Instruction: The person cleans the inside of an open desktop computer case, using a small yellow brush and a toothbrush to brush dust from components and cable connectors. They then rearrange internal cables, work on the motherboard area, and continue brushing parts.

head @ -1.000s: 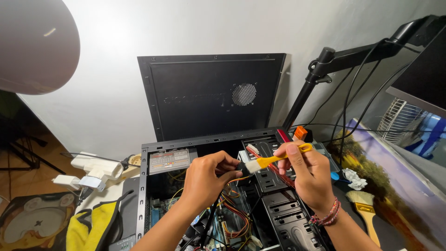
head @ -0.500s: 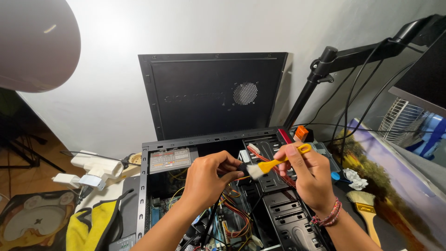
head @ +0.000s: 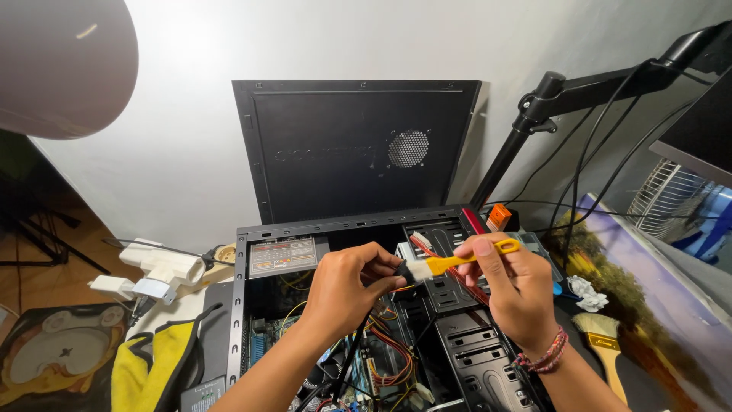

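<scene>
Brushing a connector over the open computer case
Left hand pinches the black connector; right hand grips the small yellow brush, bristles touching it; cleaning looks midway.

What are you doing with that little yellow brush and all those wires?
A person is working over an open computer case lying on its side. The left hand pinches a black connector at the end of a cable. The right hand holds a small yellow brush with its bristles against that connector. The case's side panel leans on the wall, and a bigger brush lies at the right.
</scene>
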